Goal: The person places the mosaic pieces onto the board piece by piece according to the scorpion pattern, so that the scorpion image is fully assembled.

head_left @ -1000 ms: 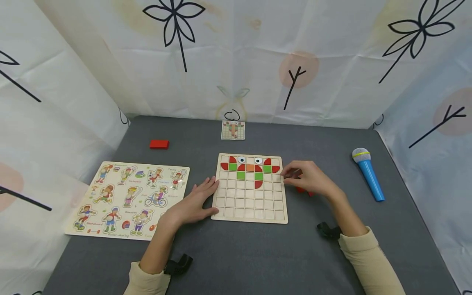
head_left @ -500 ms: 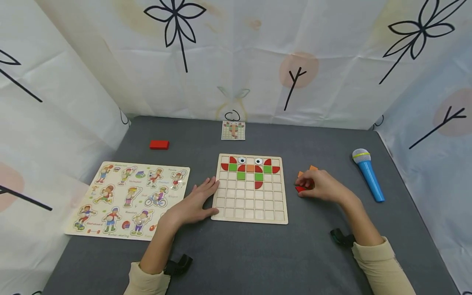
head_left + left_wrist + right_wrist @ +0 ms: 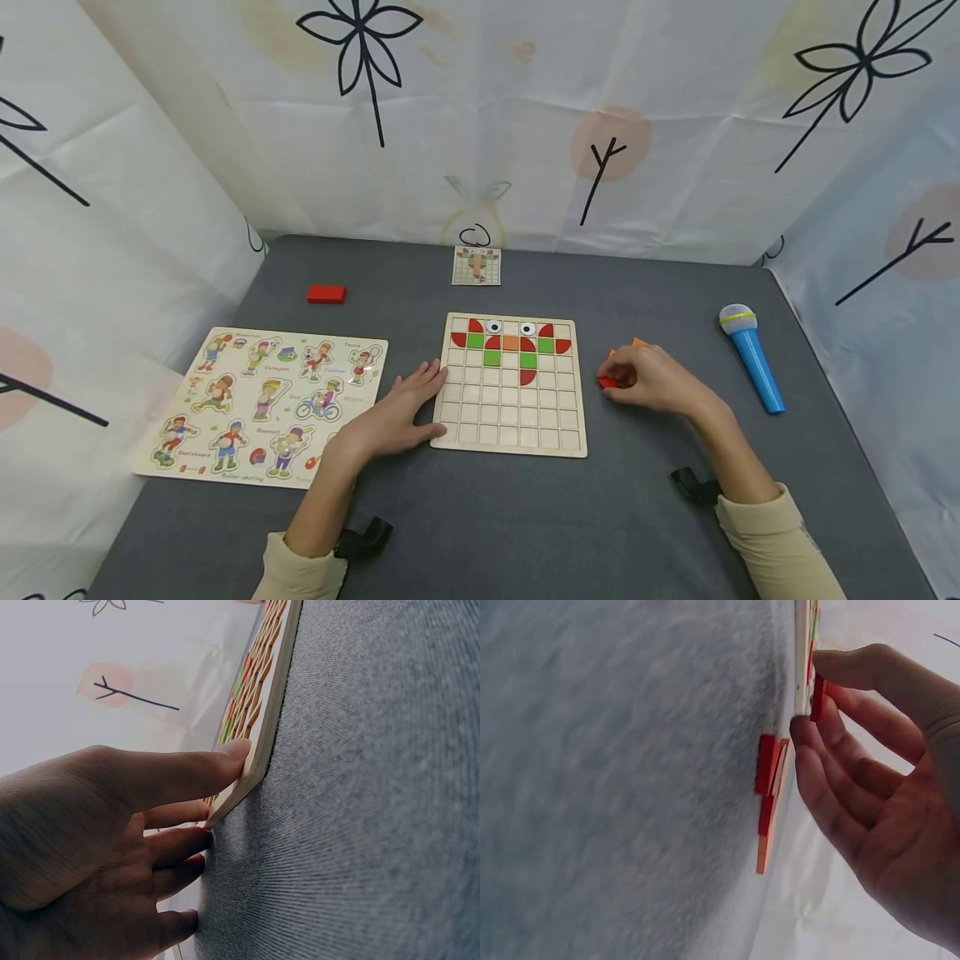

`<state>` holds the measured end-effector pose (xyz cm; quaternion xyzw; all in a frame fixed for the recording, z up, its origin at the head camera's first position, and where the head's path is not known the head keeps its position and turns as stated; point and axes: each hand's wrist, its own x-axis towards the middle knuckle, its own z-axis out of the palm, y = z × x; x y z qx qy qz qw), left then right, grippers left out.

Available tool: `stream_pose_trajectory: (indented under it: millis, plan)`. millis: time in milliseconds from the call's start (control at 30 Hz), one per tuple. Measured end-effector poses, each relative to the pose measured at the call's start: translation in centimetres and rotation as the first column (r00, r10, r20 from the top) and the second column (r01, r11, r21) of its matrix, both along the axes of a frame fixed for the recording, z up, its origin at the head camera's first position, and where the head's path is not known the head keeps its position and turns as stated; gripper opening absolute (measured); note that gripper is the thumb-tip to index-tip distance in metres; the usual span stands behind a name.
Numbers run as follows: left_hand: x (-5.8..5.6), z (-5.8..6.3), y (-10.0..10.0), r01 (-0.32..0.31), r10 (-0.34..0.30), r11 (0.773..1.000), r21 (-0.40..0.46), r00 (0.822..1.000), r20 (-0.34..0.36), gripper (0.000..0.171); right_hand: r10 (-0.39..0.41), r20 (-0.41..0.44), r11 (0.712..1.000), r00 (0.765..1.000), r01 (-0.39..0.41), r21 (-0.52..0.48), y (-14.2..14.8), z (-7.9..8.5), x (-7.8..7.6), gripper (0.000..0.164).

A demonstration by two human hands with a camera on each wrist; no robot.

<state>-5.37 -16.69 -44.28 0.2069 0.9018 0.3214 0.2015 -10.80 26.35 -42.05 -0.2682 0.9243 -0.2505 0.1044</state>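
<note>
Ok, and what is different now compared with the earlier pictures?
The right hand moved rightward from the grid board to the loose pieces and now pinches a red piece. The left hand still rests at the board's left edge; the tile pattern is unchanged.

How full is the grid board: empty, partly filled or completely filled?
The grid board is partly filled: in the head view, coloured tiles sit in some upper cells, while the lower rows are bare.

Grid board (image 3: 508,393) on grey table (image 3: 540,525)
</note>
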Motion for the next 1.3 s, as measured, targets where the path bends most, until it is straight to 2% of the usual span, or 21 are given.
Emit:
stream_pose_trajectory:
  millis: [100, 233, 367, 433, 533, 733, 967, 1100, 1167, 1300]
  plan:
    - [0.0, 0.0, 0.0, 0.003, -0.003, 1.000, -0.006, 1.000, 0.005, 0.088, 0.023, -0.011, 0.998, 1.000, -0.023, -0.060, -0.4, 0.0, -0.1, 0.020]
    - [0.0, -0.1, -0.1, 0.006, -0.006, 1.000, -0.002, 1.000, 0.009, 0.088, 0.063, 0.025, 0.986, 0.998, -0.058, -0.156, -1.5, -0.1, -0.2, 0.023]
    - [-0.2, -1.2, -0.5, 0.009, -0.008, 0.999, 0.042, 1.000, -0.026, 0.089, 0.115, 0.051, 0.965, 0.992, -0.099, -0.245, -2.9, 0.0, -0.3, 0.025]
    - [-0.1, -1.2, -0.5, 0.012, -0.010, 0.998, 0.057, 0.999, -0.033, 0.089, 0.140, 0.059, 0.956, 0.988, -0.119, -0.268, -3.7, 0.0, -0.5, 0.027]
    - [-0.1, -1.1, -0.5, 0.010, -0.008, 0.998, 0.060, 1.000, -0.028, 0.089, 0.170, 0.073, 0.952, 0.983, -0.145, -0.268, -5.1, 0.1, -0.8, 0.029]
    - [-0.1, 0.1, 0.0, 0.004, -0.004, 1.000, -0.007, 1.000, 0.006, 0.088, 0.237, 0.097, 0.943, 0.967, -0.205, -0.263, -7.8, 0.2, -1.7, 0.026]
    - [-0.2, 0.0, 0.0, 0.001, -0.001, 0.999, -0.036, 1.000, 0.002, 0.087, 0.324, 0.108, 0.919, 0.940, -0.286, -0.271, -10.9, 0.4, -2.8, 0.022]
    - [-0.1, 0.1, 0.0, 0.001, -0.001, 1.000, -0.028, 1.000, 0.006, 0.087, 0.338, 0.113, 0.923, 0.934, -0.306, -0.233, -12.5, 0.4, -3.4, 0.020]
    - [-0.2, -0.3, -0.2, -0.001, 0.002, 1.000, -0.012, 1.000, 0.005, 0.087, 0.336, 0.108, 0.929, 0.936, -0.310, -0.204, -13.2, 0.4, -3.7, 0.021]
    - [-0.5, -1.9, -0.7, 0.002, -0.001, 1.000, 0.021, 1.000, -0.028, 0.089, 0.353, 0.091, 0.928, 0.931, -0.337, -0.159, -14.2, 0.5, -4.1, 0.023]
